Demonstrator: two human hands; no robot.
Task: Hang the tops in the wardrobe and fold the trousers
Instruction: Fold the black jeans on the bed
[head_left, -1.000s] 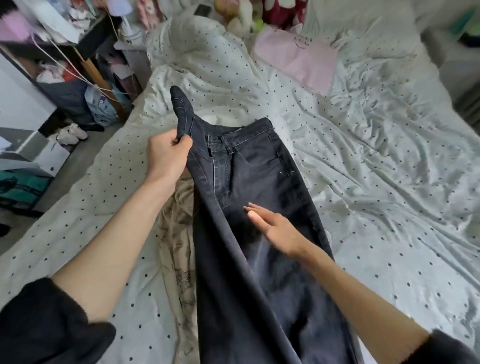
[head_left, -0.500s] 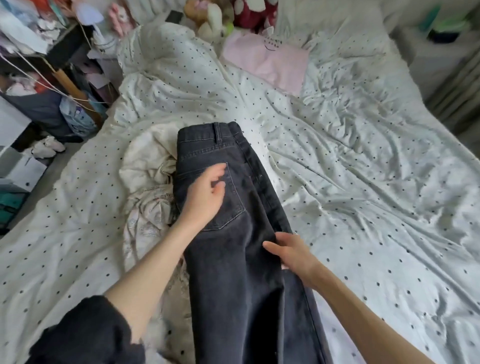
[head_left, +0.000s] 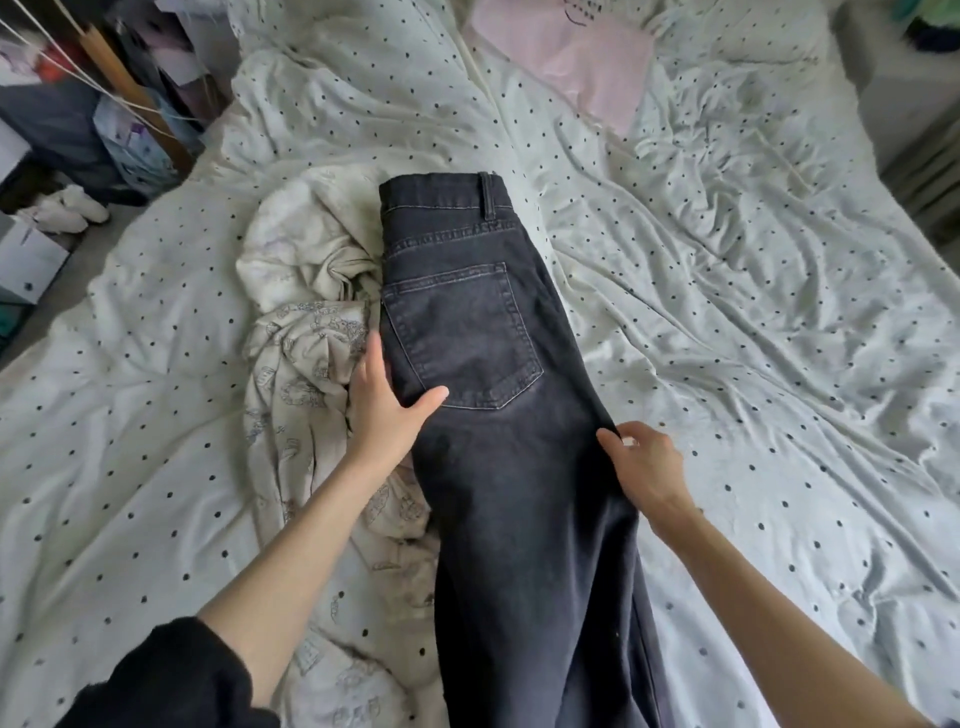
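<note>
Currently the black jeans (head_left: 493, 415) lie folded lengthwise, leg over leg, back pocket up, waistband toward 12 o'clock and legs running off the frame edge at 6 o'clock, on the bed (head_left: 753, 364) with its dotted sheet. Left hand (head_left: 384, 410) at the 9 o'clock edge of the jeans: fingers tucked at or under the seam, thumb laid across the denim just below the pocket, so that grip looks clamped on the fold edge. Right hand (head_left: 644, 467) at the 3 o'clock edge: fingertips curled onto the denim, a light pinch as far as can be told. Step in hand, judged: squaring the lengthwise fold before doubling the legs up. Risks: the 9 o'clock half of the jeans rests on a crumpled cream printed garment (head_left: 311, 322), not on flat sheet, so the fold may sit lumpy or skew, and the left fingers could catch that cloth and drag it along. Layers could slide apart if one hand lifts before the other, since denim is heavy and the legs hang beyond view. A pink top (head_left: 571, 47) lies at 12 o'clock, well apart, not yet hung
</note>
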